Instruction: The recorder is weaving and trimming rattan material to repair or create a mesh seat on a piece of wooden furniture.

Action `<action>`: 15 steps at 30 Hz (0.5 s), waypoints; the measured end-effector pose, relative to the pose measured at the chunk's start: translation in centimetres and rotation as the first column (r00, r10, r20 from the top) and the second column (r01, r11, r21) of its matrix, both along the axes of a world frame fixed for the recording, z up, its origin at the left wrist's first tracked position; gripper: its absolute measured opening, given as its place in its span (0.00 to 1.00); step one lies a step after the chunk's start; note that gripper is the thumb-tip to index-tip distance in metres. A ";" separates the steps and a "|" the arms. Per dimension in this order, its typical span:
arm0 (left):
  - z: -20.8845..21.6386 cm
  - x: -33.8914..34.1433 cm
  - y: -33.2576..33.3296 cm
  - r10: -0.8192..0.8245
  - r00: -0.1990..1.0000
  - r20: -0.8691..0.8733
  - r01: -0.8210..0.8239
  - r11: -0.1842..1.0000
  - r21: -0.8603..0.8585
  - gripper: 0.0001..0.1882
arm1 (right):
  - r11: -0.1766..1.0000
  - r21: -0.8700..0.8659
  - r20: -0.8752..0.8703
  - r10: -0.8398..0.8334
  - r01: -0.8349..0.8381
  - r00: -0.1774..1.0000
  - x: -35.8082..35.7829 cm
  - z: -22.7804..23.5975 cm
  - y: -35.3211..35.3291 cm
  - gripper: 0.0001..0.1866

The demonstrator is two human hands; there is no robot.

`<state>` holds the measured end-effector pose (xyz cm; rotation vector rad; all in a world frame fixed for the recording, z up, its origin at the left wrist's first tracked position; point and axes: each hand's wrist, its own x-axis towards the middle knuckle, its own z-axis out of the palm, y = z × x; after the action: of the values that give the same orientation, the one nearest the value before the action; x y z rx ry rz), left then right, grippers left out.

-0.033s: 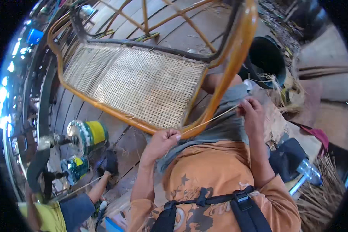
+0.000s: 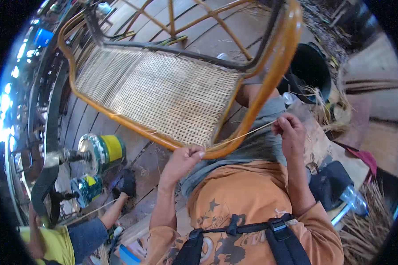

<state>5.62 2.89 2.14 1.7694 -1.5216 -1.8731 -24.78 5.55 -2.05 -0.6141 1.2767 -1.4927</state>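
- Right hand (image 2: 289, 125): fingertips pinched on cane strand (image 2: 262, 128).
- Strand: runs from right hand toward left hand, across rattan frame (image 2: 132, 125) corner.
- Left hand (image 2: 184, 163): fingers curled, beside corner of woven cane panel (image 2: 168, 88); can't tell if gripping.
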 end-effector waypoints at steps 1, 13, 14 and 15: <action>-0.3 1.1 -0.1 0.032 0.997 0.063 -0.029 0.998 -0.060 0.10 | 1.000 0.001 0.015 0.024 -0.024 1.000 0.3 0.1 -0.6 0.05; -4.8 1.5 -11.8 -0.051 0.864 0.502 0.279 0.877 -0.390 0.15 | 0.756 -0.086 0.268 0.645 -0.649 0.716 3.0 -3.4 -17.6 0.13; -5.1 -0.2 -12.5 -0.180 0.842 0.509 0.395 0.848 -0.353 0.15 | 0.703 -0.087 0.237 0.703 -0.706 0.670 4.6 -2.5 -19.0 0.15; -4.8 -1.4 -13.5 -0.314 0.804 0.506 0.511 0.799 -0.317 0.15 | 0.652 -0.082 0.203 0.751 -0.753 0.628 5.7 -2.1 -20.2 0.17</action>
<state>4.17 -10.58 -2.67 1.7874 -2.4546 -1.1315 -19.11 -14.62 -4.10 -0.8218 0.6893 -0.8004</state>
